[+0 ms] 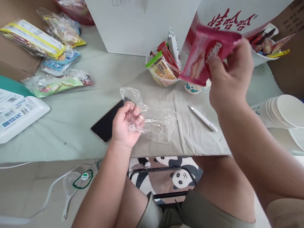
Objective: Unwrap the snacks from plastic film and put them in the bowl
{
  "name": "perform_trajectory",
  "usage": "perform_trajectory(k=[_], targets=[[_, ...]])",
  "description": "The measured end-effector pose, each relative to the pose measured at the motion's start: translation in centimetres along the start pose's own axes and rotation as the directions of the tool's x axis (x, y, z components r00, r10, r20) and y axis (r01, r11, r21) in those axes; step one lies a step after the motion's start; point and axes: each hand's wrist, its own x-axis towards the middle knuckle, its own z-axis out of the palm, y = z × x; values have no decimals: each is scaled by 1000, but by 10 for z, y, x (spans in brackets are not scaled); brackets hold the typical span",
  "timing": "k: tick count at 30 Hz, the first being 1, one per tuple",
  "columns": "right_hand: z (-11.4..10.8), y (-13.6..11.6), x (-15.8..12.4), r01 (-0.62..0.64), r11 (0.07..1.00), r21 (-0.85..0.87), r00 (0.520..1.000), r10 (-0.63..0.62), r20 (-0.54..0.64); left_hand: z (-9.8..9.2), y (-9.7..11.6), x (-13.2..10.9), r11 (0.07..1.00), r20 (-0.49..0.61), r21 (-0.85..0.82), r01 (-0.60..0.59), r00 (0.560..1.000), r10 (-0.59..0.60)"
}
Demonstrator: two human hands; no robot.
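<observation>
My left hand [125, 125] is closed on a crumpled clear plastic bag [155, 123] that lies on the grey-green tablecloth, beside a black phone [106, 122]. My right hand [228, 77] is raised above the table and pinches a pink wafer snack packet [205, 53] between thumb and fingers. Just beyond it stands a clear bowl [163, 80] filled with several wrapped snacks, and a small patterned paper cup [193, 88] sits partly behind the pink packet.
A white pen [203, 118] lies to the right of the bag. Stacked white paper bowls [283, 110] are at the right edge. Bagged snacks [55, 84] and a white device [16, 114] lie at the left. White boxes [142, 25] stand at the back. Another snack bowl [263, 47] sits far right.
</observation>
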Motion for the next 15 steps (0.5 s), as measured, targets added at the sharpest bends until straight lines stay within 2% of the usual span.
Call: perform_trajectory(k=[3,5,8,10,12,14,15], targets=[[17,-7,44,45,979,-199,998,-37,42,-1,1,-1,1000,7,-4,5,1000,-5],[28,-10,61,52,931,-362,995,-16,102,-2,2,-2,1000,12,-1,0,1000,0],[42,-13,68,-32,819,-572,968,169,187,-3,2,-3,1000,24,1,-7,1000,7],[49,-14,68,-106,728,-677,935,305,182,-3,3,-4,1000,37,5,-4,999,4],[56,-15,68,-145,657,-739,910,382,162,-3,3,-5,1000,37,7,2,999,-2],[62,-13,70,-144,637,-757,889,420,184,-2,3,-6,1000,28,3,3,1000,-4],[64,-12,71,-131,658,-741,880,421,219,-2,3,-6,1000,24,1,2,1000,-2]])
